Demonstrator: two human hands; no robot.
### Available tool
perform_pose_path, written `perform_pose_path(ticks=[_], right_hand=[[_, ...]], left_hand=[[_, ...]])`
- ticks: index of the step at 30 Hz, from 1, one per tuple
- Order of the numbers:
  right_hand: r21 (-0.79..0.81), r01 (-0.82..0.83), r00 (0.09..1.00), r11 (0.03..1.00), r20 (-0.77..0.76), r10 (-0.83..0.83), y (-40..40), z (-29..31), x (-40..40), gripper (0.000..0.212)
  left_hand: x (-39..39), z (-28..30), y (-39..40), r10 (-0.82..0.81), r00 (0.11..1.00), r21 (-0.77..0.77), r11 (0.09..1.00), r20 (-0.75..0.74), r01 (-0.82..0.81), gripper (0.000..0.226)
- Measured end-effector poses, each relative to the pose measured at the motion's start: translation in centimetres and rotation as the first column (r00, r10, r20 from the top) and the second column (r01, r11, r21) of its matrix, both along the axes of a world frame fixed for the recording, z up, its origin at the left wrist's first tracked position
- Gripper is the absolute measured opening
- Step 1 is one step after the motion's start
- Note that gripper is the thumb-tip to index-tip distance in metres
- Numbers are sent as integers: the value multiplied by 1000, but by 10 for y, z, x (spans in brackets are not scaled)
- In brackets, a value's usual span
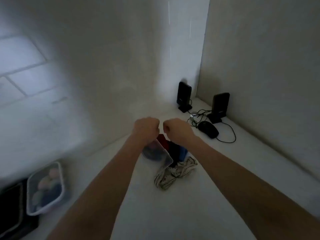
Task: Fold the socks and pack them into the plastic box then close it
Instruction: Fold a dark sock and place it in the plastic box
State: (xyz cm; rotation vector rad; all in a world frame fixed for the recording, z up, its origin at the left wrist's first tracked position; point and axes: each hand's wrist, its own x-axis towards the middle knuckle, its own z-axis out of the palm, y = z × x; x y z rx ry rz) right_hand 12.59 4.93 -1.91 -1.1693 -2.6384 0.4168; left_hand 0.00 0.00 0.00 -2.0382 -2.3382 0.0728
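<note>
A clear plastic box [161,155] is tipped on its side on the white table, its upper end just under my left wrist. Socks spill out of it: a red one [163,141], dark ones [174,151], a blue one [183,154], and a white patterned pair [174,174] lying on the table in front. My left hand [147,128] is a closed fist right above the box's raised end and seems to grip it, though the contact is hidden. My right hand [178,129] is a closed fist beside it, above the socks, with nothing visible in it.
A second clear lidded box with socks [45,187] sits at the lower left on a dark tray [10,213]. Two black speakers [185,97] [220,106], a black mouse [208,129] and cables lie in the back corner. Walls close in behind and on the right.
</note>
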Motion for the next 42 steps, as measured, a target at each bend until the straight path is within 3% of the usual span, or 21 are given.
perform_pose_path(ticks=[4, 7, 11, 13, 19, 24, 26, 30, 36, 39, 42], right_hand=[[-136, -1, 998, 991, 54, 9, -2, -54, 20, 25], [-191, 5, 1000, 982, 7, -4, 4, -98, 26, 26], [-153, -31, 994, 988, -104, 15, 6, -142, 21, 20], [-122, -48, 984, 991, -176, 26, 10, -156, 19, 22], [-150, -132, 893, 980, -448, 52, 15, -180, 15, 37], [-130, -136, 895, 982, -442, 65, 16, -191, 17, 15], [-98, -125, 896, 987, -439, 70, 13, -191, 20, 19], [-129, 122, 843, 984, -509, -171, -3, -188, 29, 29], [-343, 276, 836, 898, -375, -400, -26, -193, 24, 83], [-372, 314, 829, 874, -341, -442, -28, -193, 16, 88], [-364, 353, 835, 862, -294, -466, -25, -198, 12, 84]], left_hand=[[-16, -55, -24, -31, 991, -149, 989, -128, 12, 26], [-38, -98, -32, -1, 988, -201, 979, -157, -31, 26], [-52, -131, -22, 72, 997, -87, 993, -27, -74, 20], [-60, -144, -19, 72, 997, 4, 997, -3, -72, 28], [-74, -169, -22, 105, 994, 174, 979, -17, -101, 38], [-79, -180, -25, 133, 991, 312, 942, 3, -128, 35], [-78, -183, -29, 169, 985, 347, 922, 34, -171, 38], [-73, -185, -45, 262, 944, 253, 917, 203, -309, 49], [-66, -187, -70, 312, 921, 207, 910, 232, -360, 54], [-62, -182, -78, 339, 908, 226, 891, 245, -394, 53], [-68, -177, -85, 366, 844, 211, 857, 391, -469, 56]])
